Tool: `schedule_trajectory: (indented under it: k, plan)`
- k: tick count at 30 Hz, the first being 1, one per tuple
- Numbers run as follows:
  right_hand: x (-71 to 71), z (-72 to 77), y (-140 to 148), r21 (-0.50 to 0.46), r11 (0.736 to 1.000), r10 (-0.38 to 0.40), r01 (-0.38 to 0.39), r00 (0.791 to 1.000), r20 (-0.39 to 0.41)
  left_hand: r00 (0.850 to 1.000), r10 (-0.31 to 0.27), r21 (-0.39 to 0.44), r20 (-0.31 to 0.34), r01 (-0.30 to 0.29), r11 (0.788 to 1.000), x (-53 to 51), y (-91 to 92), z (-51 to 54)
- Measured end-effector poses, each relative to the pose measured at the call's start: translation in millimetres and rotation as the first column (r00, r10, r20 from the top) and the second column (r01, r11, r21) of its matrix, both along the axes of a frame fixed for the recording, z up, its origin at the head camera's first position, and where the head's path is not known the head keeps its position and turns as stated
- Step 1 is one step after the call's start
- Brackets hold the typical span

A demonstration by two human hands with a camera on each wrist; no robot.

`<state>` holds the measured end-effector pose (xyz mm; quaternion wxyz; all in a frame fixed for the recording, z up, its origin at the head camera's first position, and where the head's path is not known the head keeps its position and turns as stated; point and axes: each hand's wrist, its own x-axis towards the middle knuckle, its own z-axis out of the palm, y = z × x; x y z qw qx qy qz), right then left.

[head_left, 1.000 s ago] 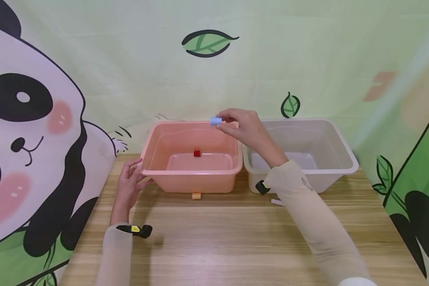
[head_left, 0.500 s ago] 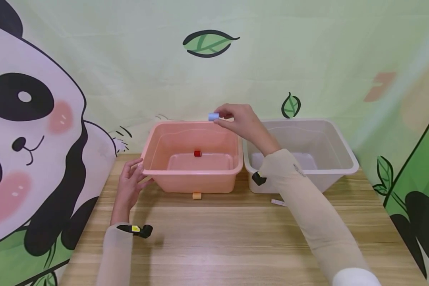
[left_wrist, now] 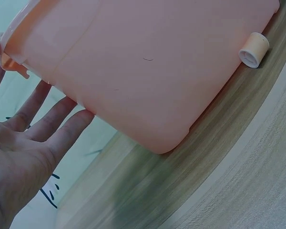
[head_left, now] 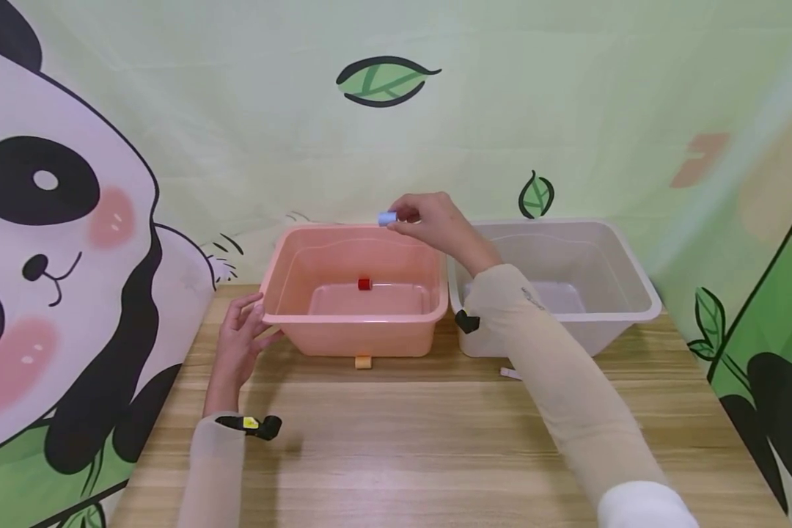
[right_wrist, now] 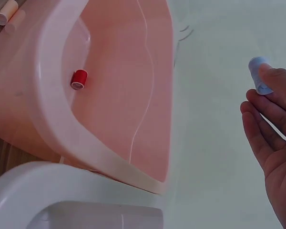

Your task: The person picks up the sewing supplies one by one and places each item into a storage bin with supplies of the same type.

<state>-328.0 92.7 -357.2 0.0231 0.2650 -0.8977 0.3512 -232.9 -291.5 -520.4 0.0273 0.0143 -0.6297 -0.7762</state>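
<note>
Between thumb and fingers my right hand (head_left: pixel 435 220) pinches a light blue spool of thread (head_left: pixel 387 218), held above the back rim of the pink bin (head_left: pixel 356 339). In the right wrist view the blue spool (right_wrist: pixel 260 75) shows whole, apart from where the thumb covers it. A red spool of thread (head_left: pixel 365 284) lies inside the pink bin. My left hand (head_left: pixel 239 337) touches the bin's left end with extended fingers, seen under the rim in the left wrist view. A pale orange spool of thread (left_wrist: pixel 254 50) lies on the table against the bin's front.
A grey bin (head_left: pixel 554 317) stands right beside the pink one. On the wooden table (head_left: pixel 383 440), a small pale strip (head_left: pixel 510 373) lies in front of the grey bin, partly behind the right sleeve. A printed panda cloth (head_left: pixel 237 147) hangs close behind both bins.
My right hand has moved a little to the left and slightly up with the blue spool. The left hand and both bins have stayed in place.
</note>
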Motion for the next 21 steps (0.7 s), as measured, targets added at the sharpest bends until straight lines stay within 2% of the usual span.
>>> schedule_trajectory:
  k: [7,11,15,21]
  plan:
    - [-7.2,-5.7,-2.8,0.003,1.000,-0.012,0.011,0.999,0.041,1.000,-0.011,0.010,0.003,0.011,1.000,-1.7,0.5,-0.6]
    - [-11.1,-9.2,-1.3,-0.014,0.999,-0.042,0.044,0.993,0.108,1.000,-0.024,0.031,-0.010,0.024,0.999,-3.1,1.3,-0.7]
    - [-14.4,-13.3,-0.8,-0.041,0.997,-0.065,0.072,0.986,0.151,1.000,-0.012,-0.001,-0.011,0.012,1.000,-2.1,0.6,-0.6]
    - [-19.0,-20.0,1.9,-0.047,0.996,-0.061,0.070,0.984,0.167,1.000,-0.008,0.010,-0.004,0.008,1.000,-1.4,1.0,0.2]
